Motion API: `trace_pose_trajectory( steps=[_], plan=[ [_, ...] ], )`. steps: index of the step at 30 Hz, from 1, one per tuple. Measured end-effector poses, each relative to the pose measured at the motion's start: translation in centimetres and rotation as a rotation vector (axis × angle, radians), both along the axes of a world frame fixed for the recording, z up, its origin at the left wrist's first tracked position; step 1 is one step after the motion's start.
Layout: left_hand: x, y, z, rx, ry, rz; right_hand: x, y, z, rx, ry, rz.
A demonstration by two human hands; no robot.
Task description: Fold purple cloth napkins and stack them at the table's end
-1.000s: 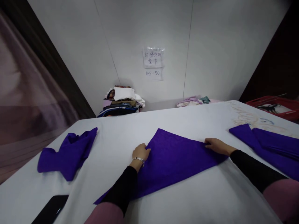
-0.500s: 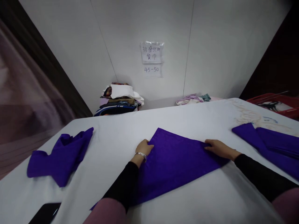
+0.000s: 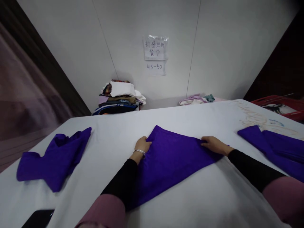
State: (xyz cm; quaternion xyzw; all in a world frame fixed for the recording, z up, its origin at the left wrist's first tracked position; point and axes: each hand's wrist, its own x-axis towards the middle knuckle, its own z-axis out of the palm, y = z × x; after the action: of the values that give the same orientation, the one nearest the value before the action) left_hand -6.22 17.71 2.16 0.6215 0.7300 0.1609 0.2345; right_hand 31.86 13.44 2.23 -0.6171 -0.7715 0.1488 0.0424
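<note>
A purple cloth napkin (image 3: 173, 158), folded to roughly a triangle, lies in front of me on the white-covered table (image 3: 114, 136). My left hand (image 3: 142, 145), with a silver bracelet at the wrist, pinches its left edge near the upper corner. On the far right side, my right hand (image 3: 215, 145) grips the upper edge between thumb and fingers. The napkin's lower left part runs behind my left sleeve and is hidden there. Its far corner points toward the wall.
A crumpled purple cloth (image 3: 55, 158) lies at left, and folded purple cloths (image 3: 280, 148) at right. A black phone-like object (image 3: 38, 218) is at the near left. Behind the table are a clothes pile (image 3: 121, 96), more fabric (image 3: 196, 99) and a red basket (image 3: 282, 106). Handwritten signs (image 3: 155, 52) hang on the wall.
Both hands have shifted a little to the left and away from me, holding the napkin's edges. The napkin's lower edge now curves more, and its right corner has drawn leftward.
</note>
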Motion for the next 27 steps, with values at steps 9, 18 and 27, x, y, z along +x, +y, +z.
trace_pose_trajectory(
  steps=[9,18,27],
  plan=[
    [-6.5,1.0,0.6,-0.019,-0.021,0.220,-8.2,8.5,0.1,0.177,-0.063,0.032],
    [-9.5,-6.5,2.0,-0.127,-0.338,0.115,-14.8,-0.7,-0.8,0.275,0.249,0.513],
    [-10.9,-14.0,3.1,-0.233,-0.553,0.083,-20.2,-9.0,-1.5,0.109,0.343,0.691]
  ],
)
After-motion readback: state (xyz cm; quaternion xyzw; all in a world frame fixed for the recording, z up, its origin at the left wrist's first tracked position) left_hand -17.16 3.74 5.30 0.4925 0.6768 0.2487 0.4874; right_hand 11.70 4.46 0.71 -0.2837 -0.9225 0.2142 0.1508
